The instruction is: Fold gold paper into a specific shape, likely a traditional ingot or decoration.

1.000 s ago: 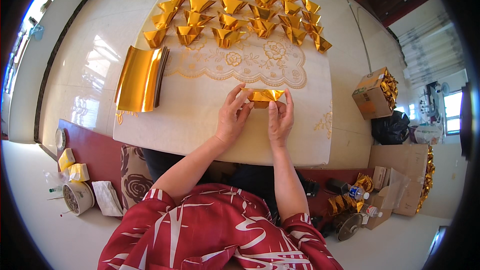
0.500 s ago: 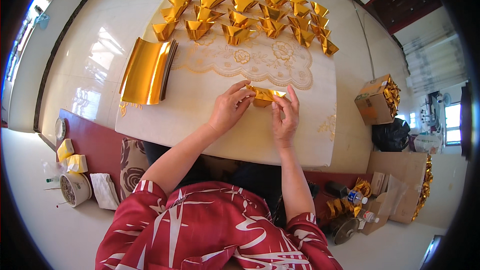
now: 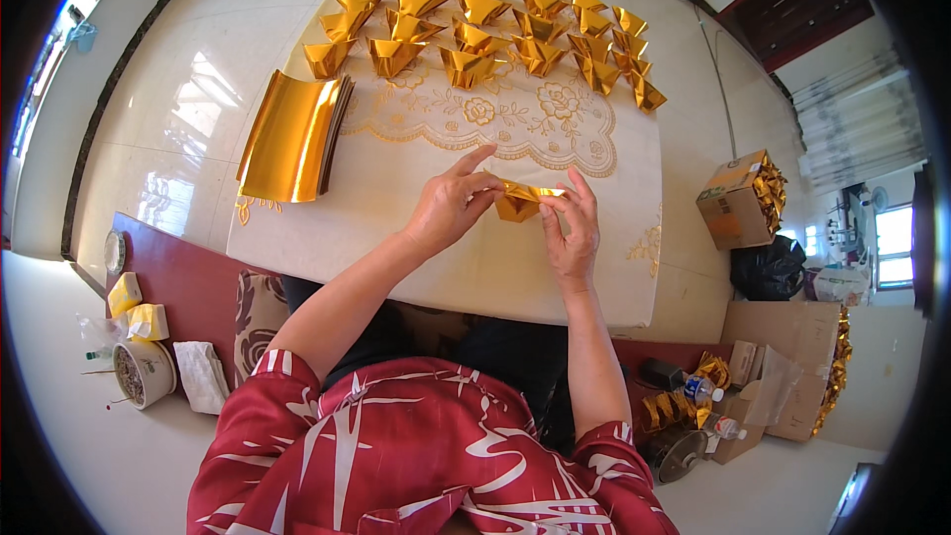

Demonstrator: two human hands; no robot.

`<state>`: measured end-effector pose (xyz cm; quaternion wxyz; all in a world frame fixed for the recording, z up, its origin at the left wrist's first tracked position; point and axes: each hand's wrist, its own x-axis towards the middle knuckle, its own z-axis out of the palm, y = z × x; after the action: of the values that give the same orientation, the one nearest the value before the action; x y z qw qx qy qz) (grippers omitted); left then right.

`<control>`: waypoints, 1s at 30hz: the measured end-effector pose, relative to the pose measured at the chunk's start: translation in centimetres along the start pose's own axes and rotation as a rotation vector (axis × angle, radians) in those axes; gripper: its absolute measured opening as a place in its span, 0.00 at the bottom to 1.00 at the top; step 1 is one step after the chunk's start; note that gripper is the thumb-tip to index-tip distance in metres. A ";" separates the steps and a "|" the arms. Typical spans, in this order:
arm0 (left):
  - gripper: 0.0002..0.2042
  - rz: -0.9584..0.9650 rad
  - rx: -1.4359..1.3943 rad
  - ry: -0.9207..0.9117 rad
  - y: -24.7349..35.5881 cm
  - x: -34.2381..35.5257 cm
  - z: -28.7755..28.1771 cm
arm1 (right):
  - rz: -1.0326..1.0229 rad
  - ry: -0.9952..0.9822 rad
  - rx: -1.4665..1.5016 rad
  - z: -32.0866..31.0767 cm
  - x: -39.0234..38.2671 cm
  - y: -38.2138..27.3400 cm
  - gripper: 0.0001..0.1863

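Between my two hands, over the near part of the table, is a small folded gold paper ingot [image 3: 517, 206] with a pointed underside. My left hand [image 3: 451, 206] pinches its left end between thumb and fingers, with the index finger stretched away above it. At the other end, my right hand [image 3: 572, 228] grips the paper between thumb and fingers. To the left lies a curved stack of shiny gold paper sheets [image 3: 287, 139]. Rows of finished gold paper ingots [image 3: 471, 67] stand along the far side of the table.
An embroidered cream cloth [image 3: 475, 272] covers the table [image 3: 396, 272]. On the right, a cardboard box [image 3: 735, 208] holds gold pieces, beside a black bag [image 3: 768, 267]. A larger box [image 3: 792, 362] and bottles [image 3: 701, 388] stand near my right side. A pot [image 3: 145, 374] is at left.
The paper ingot's middle has opened downward into a deeper, pointed shape. My left index finger has lifted off it, and my hands have shifted slightly to the right.
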<state>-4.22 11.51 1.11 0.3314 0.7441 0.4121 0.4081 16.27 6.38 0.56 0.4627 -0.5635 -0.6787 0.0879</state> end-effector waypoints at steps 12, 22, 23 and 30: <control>0.57 -0.019 -0.062 0.060 0.0 -2.8 3.1 | -0.078 0.074 -0.051 1.3 -0.7 -3.6 0.07; 0.49 -0.131 -0.245 0.096 -0.7 -2.7 2.6 | -0.017 -0.033 0.106 -1.0 0.0 -5.9 0.08; 0.49 -0.131 -0.244 0.098 -0.8 -2.8 2.5 | 0.037 -0.042 0.149 -1.2 0.2 -5.8 0.09; 0.45 -0.255 -0.325 0.131 -0.4 -2.1 3.0 | 0.277 -0.050 0.404 0.0 -1.6 -2.5 0.19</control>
<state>-2.43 9.32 -1.21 0.4685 0.5945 0.4524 0.4717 14.46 4.18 1.31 0.5328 -0.5449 -0.5746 0.2984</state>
